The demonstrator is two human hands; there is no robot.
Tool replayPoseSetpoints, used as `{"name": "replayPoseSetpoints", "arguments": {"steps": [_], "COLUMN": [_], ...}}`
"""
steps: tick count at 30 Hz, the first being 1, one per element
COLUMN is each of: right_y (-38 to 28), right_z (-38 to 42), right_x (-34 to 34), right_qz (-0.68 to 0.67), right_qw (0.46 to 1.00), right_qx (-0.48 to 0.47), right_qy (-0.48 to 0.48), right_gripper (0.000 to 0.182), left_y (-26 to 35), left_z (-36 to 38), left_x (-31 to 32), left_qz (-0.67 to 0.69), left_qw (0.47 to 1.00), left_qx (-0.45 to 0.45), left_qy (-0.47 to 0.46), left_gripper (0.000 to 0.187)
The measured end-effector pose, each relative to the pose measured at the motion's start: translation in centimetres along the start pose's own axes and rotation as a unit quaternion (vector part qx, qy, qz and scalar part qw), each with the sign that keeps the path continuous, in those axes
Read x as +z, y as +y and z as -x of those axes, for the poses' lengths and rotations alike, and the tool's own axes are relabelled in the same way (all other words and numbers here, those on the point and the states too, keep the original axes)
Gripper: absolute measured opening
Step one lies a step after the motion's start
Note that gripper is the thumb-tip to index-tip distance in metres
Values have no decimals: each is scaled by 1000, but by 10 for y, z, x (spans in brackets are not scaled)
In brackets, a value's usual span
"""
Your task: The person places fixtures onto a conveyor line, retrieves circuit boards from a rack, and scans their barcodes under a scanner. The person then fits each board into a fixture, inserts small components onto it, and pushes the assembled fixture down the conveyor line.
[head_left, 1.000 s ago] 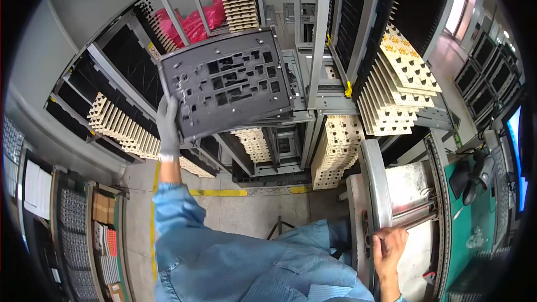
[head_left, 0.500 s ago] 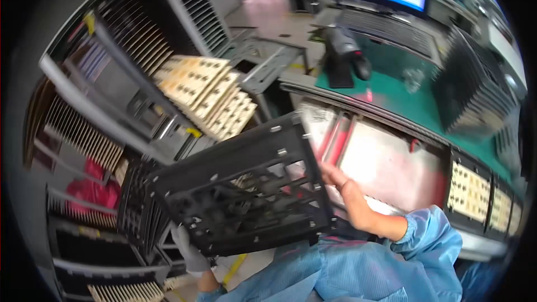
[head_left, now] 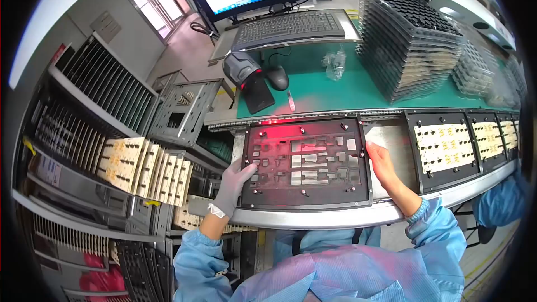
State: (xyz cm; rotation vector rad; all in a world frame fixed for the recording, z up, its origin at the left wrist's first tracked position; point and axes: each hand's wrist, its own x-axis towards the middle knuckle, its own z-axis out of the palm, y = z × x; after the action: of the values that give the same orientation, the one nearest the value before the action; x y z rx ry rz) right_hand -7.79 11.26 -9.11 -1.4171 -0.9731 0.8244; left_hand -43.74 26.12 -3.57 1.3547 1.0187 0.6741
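Observation:
A black rectangular carrier frame [head_left: 274, 197] with cut-out openings and small studs lies flat on the conveyor rails in front of me. Red light falls across its upper left part. My left hand [head_left: 232, 184], in a grey-white glove, grips its left edge with the thumb on top. At the opposite edge, my right hand [head_left: 382, 163] is bare and holds the side, its fingertips partly hidden. Farther right on the line are several similar frames, the nearest being a black frame with a cream board [head_left: 444, 148] in it.
A barcode scanner [head_left: 241, 67] with a red glow, a mouse [head_left: 277, 78] and a keyboard [head_left: 288, 29] are beyond the line. Stacked clear trays [head_left: 411, 50] stand on the green mat [head_left: 313, 92]. Racks hold cream boards [head_left: 120, 162] at left. Another person's blue sleeve [head_left: 500, 201] shows at right.
The black carrier frame was tilted in the air between my hands; now it lies flat on the conveyor. My view has turned right, and both hands still hold the frame's sides.

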Motion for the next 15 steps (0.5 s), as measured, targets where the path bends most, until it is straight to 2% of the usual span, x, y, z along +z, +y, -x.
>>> {"name": "replayPoseSetpoints", "arguments": {"steps": [5,12,14,15], "right_y": [10,9,13,4], "right_z": [-8,-4,-3,0], "right_x": [-2,-7,-13,-5], "right_qz": [-26,-8,73,84], "right_qw": [999,999,996,995], "right_qx": [41,38,47,5], "right_qy": [3,13,8,52], "right_gripper": [39,37,38,42], "left_y": [-16,-20,-11,6], "left_z": [-19,-18,-5,11], "left_x": [4,9,10,8], "left_qz": [19,6,-187,-183], "left_qw": [1000,1000,975,974], "left_qx": [-13,2,115,117], "left_qy": [11,2,41,63], "left_gripper": [42,41,39,39]}}
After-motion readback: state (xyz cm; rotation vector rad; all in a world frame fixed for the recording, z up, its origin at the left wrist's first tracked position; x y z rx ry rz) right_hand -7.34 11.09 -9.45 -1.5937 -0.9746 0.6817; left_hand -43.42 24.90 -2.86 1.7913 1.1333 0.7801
